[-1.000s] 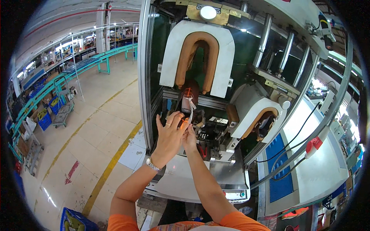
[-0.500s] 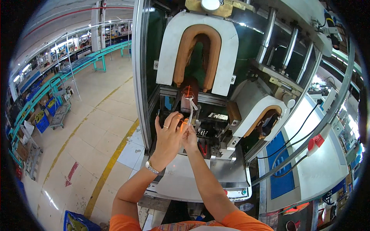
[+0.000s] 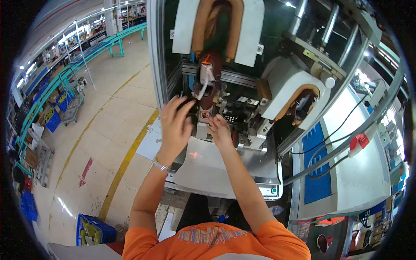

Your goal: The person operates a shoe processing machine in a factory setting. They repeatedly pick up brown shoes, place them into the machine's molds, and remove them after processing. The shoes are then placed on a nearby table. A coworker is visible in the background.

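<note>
A brown piece that looks like a shoe upper (image 3: pixel 212 93), with white strips or laces (image 3: pixel 206 77), sits on the machine's form below a U-shaped clamp (image 3: pixel 238 32) with tan padding. A red light cross falls on its far end. My left hand (image 3: pixel 175 128) is beside its near left end, fingers spread and holding nothing. At the near right, my right hand (image 3: pixel 220 131) has its fingers bent and apart, with nothing seen in them. Both hands are off the white strips. A watch (image 3: pixel 161 164) is on my left wrist.
A second padded U-shaped clamp (image 3: pixel 303 102) stands at the right, near metal rods. The machine's pale front plate (image 3: pixel 203 169) lies under my forearms. A grey hose with a red plug (image 3: pixel 359 142) crosses at right. On the left floor is a blue crate (image 3: pixel 97 232).
Both hands have let go of the white strip and moved apart, my left hand leftward and toward me. The view has shifted, so the clamps appear higher.
</note>
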